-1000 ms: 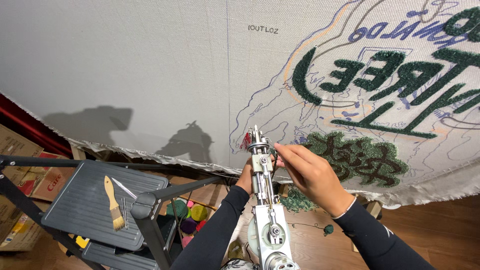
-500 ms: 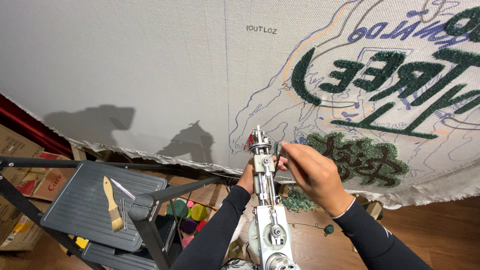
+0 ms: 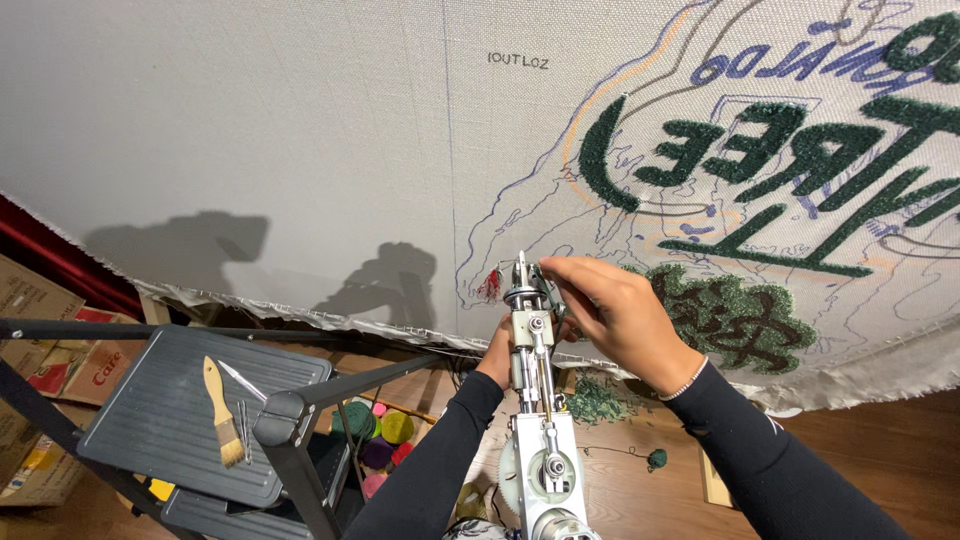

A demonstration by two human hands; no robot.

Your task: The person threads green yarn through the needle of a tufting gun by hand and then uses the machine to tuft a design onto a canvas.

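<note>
Both our hands meet at the head of the tufting gun (image 3: pixel 537 400), which stands upright in the near middle of the view with its needle end pointing at the cloth. Our left hand (image 3: pixel 497 352) sits behind the gun's metal body, mostly hidden, and seems to be wrapped around it to steady it; we cannot tell how tightly the fingers are closed. Our right hand (image 3: pixel 612 312) comes in from the right with its fingertips drawn together in a pinch at the needle tip, apparently on a fine strand of yarn, though the strand itself is too thin to make out. Holding the gun still with one hand leaves the other free for that fiddly work at the tip.

We see the gun as a slim white and silver machine, with a pale gear wheel low on its body and a small red tuft just left of its tip.

To the near left a grey step stool (image 3: pixel 170 420) carries a wooden-handled brush (image 3: pixel 222 412), kept within reach. Below it lie coloured yarn cones (image 3: pixel 375 435).

Farther off, the stretched backing cloth (image 3: pixel 300 150) fills the view, with dark green tufted lettering (image 3: pixel 780 170) at far right and a green tufted patch (image 3: pixel 725 315) just right of our hand.
</note>
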